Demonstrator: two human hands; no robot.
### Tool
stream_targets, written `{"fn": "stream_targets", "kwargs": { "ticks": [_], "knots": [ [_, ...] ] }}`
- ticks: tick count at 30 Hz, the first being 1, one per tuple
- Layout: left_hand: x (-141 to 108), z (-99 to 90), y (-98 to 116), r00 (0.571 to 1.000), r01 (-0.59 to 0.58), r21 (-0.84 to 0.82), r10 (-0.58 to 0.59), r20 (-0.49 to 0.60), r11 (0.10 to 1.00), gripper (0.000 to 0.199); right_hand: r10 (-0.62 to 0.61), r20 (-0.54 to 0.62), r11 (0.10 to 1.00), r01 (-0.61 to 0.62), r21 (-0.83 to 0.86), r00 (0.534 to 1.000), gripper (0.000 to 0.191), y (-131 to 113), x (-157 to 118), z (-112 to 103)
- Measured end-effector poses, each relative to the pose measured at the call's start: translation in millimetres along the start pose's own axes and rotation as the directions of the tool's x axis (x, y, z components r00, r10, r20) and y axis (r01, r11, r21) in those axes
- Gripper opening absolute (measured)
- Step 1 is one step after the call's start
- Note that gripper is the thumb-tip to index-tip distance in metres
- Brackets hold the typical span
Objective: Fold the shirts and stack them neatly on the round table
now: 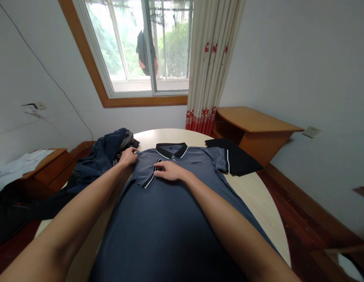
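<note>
A dark grey-blue polo shirt lies spread on the round table, its black collar with white edging at the far side. The sleeve on the left is folded inward across the chest, with its white-striped cuff showing. My left hand is closed at the shirt's left shoulder edge, fingertips pinching the cloth there. My right hand is closed on the cuff of that folded sleeve, thumb and fingers around its edge. The other sleeve lies stretched out to the right.
A heap of dark clothes is on the left of the round table. Black folded cloth lies under the right sleeve. Beyond stand a wooden desk, a curtain and a window. White cloth lies at far left.
</note>
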State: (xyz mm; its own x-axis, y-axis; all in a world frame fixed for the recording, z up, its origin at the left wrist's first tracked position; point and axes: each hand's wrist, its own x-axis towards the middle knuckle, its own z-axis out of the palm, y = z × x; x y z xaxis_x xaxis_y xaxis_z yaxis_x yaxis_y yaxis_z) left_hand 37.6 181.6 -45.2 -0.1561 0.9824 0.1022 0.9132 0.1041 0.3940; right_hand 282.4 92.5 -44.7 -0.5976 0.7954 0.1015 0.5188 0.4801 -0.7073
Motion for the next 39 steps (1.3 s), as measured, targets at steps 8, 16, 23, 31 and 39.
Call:
{"fn": "stream_targets", "kwargs": {
  "ticks": [8, 16, 23, 31, 39],
  "knots": [
    [-59.0, -9.2, -8.6, 0.980, -0.155, -0.027, 0.157, 0.118, 0.988, 0.069, -0.001, -0.069, 1.000, -0.001, -0.029, 0.998, 0.052, 0.6, 3.5, 15.4],
    [-128.4, -29.7, -46.4, 0.928, -0.333, 0.065, 0.315, 0.199, 0.941, 0.033, 0.031, -0.087, 0.995, -0.040, -0.096, 0.996, 0.047, -1.6, 2.1, 15.5],
    [-147.0, -35.0, -30.3, 0.975, -0.222, 0.372, 0.204, 0.089, 0.901, 0.035, -0.054, -0.076, 0.992, 0.045, -0.121, 0.996, 0.047, -8.6, -0.3, 18.2],
    [-128.3, -38.1, -17.2, 0.927, -0.349, 0.382, 0.255, 0.276, 0.855, 0.040, -0.032, -0.067, 0.974, 0.016, -0.228, 0.997, 0.039, 0.4, -1.3, 14.6],
    [-78.9, 8.1, 28.6, 0.932, -0.348, 0.267, 0.302, 0.198, 0.899, 0.051, -0.081, -0.291, 0.934, -0.030, -0.357, 0.953, 0.023, -9.5, -7.2, 17.1]
  ]
}}
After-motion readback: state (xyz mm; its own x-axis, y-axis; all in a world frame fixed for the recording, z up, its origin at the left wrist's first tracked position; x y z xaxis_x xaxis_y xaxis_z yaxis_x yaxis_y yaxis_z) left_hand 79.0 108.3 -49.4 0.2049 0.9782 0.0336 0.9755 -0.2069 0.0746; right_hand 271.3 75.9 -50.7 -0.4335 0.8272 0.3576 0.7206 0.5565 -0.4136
